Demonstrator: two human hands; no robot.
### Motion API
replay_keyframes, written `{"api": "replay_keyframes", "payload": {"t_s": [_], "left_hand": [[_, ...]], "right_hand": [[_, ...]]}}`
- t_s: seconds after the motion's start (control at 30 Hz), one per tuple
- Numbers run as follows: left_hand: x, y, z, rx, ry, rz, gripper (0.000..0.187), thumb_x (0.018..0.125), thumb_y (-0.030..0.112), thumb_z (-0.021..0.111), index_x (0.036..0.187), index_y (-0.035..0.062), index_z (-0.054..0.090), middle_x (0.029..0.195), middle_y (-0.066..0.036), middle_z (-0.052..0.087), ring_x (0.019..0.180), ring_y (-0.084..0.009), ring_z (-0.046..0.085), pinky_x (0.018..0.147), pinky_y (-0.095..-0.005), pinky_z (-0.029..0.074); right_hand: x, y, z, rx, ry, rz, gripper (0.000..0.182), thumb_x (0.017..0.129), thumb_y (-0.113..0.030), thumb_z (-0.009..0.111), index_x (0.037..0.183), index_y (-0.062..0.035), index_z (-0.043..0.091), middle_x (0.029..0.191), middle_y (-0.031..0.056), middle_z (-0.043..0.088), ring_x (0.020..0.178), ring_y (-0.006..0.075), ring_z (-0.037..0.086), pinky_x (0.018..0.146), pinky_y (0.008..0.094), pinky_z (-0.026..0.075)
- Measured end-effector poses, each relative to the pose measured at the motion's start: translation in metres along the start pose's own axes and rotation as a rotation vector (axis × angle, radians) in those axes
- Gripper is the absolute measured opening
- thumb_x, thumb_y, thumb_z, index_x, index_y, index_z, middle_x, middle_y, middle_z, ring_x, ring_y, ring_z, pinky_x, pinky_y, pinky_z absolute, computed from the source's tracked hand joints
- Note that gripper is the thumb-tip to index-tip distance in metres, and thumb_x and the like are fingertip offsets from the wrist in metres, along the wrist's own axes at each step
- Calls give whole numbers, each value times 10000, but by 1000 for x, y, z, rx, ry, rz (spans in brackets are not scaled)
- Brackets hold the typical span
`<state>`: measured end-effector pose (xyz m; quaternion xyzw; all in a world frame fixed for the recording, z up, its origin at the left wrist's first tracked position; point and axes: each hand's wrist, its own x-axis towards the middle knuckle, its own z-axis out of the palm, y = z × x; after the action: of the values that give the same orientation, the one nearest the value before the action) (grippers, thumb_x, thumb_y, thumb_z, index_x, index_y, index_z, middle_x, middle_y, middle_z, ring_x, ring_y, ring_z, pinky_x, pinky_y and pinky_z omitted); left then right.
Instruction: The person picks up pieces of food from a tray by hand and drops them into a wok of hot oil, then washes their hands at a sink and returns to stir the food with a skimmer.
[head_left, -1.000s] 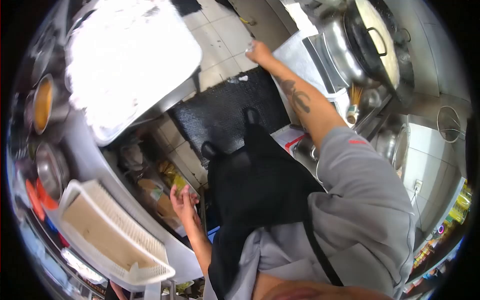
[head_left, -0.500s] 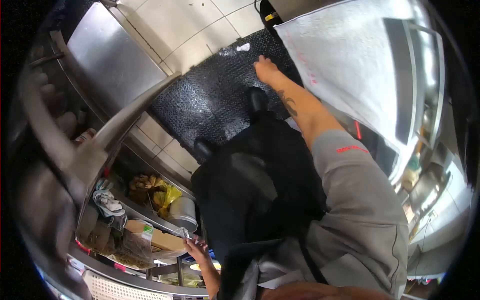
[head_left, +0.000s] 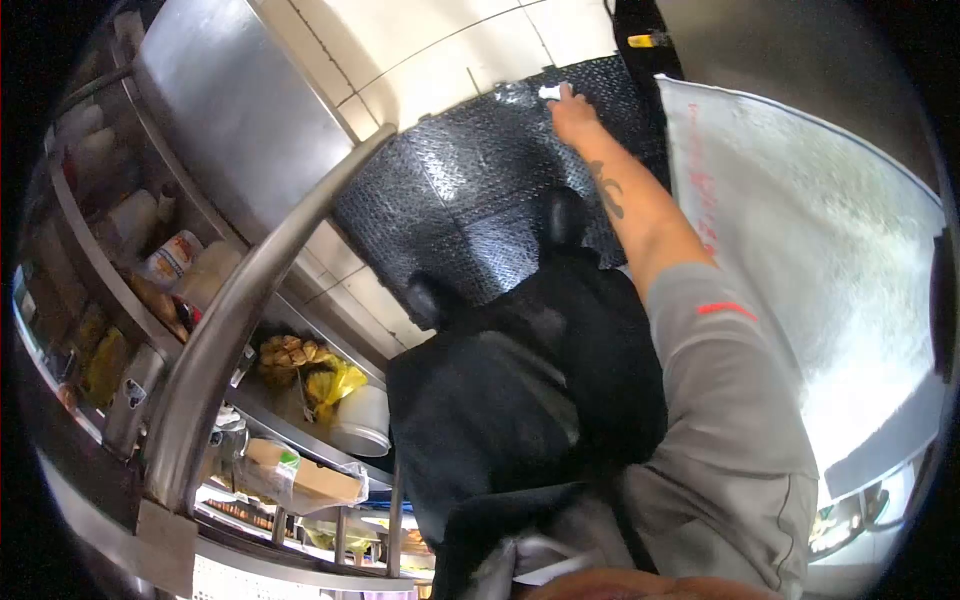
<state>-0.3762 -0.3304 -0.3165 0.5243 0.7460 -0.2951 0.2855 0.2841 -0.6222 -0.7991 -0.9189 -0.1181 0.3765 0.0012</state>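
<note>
Closest is the black apron (head_left: 530, 400), on the near side of the mat (head_left: 480, 185). To the left of the mat, on its near side, are a white tub (head_left: 362, 415) and a yellow bag (head_left: 338, 384) on a shelf. A fat metal bar (head_left: 240, 300) slants along the mat's left. Two black boots (head_left: 567, 216) stand on the mat. A big white sheet (head_left: 800, 190) is to its right. Near the mat's far edge is the right hand (head_left: 575, 116), its fingers close together, right at a small white scrap (head_left: 549, 92). I cannot tell if they pinch it. The left hand is out of sight, so I cannot tell how it is. Pale tiles (head_left: 440, 35) lie past the mat.
</note>
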Motion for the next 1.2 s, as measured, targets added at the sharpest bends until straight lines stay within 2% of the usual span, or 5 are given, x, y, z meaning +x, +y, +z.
{"api": "replay_keyframes", "payload": {"t_s": [0.23, 0.43, 0.9, 0.93, 1.2], "left_hand": [[-5, 12, 0, -10, 8, -37, 442, 834, 249, 596, 1210, 61, 457, 1006, -168, 561, 706, -252, 568, 621, -337, 479], [27, 24, -17, -28, -86, 76, 455, 829, 236, 600, 1221, 60, 450, 1007, -165, 567, 698, -244, 570, 611, -330, 478], [42, 220, -73, -120, -566, 526, 488, 817, 207, 610, 1246, 58, 432, 1010, -159, 580, 679, -224, 572, 590, -313, 475], [32, 238, -80, -97, -593, 566, 490, 816, 205, 611, 1248, 58, 431, 1010, -158, 581, 678, -222, 572, 588, -312, 475], [-52, 292, -119, 56, -670, 755, 511, 809, 188, 616, 1263, 56, 421, 1012, -155, 589, 668, -211, 574, 575, -302, 474]], "right_hand": [[32, 0, 13, 3, -108, 24, 317, 856, -131, 515, 1150, -32, 580, 1301, 186, 434, 1171, 390, 462, 916, 448, 456], [-67, -38, -36, 397, 355, -70, 467, 687, -256, 721, 1059, -10, 581, 999, 207, 564, 899, 329, 593, 775, 406, 498], [-533, -150, -365, 679, 1049, -383, 477, 741, -165, 686, 1154, 23, 537, 1177, 237, 487, 942, 282, 572, 682, 339, 516], [-587, -154, -408, 849, 820, -297, 489, 743, -158, 685, 1168, 28, 528, 1186, 223, 485, 973, 280, 565, 741, 330, 507], [-816, 1, -502, 502, 1258, -28, 441, 747, -226, 699, 1118, -16, 586, 1128, 202, 553, 984, 301, 573, 782, 354, 484]]}}
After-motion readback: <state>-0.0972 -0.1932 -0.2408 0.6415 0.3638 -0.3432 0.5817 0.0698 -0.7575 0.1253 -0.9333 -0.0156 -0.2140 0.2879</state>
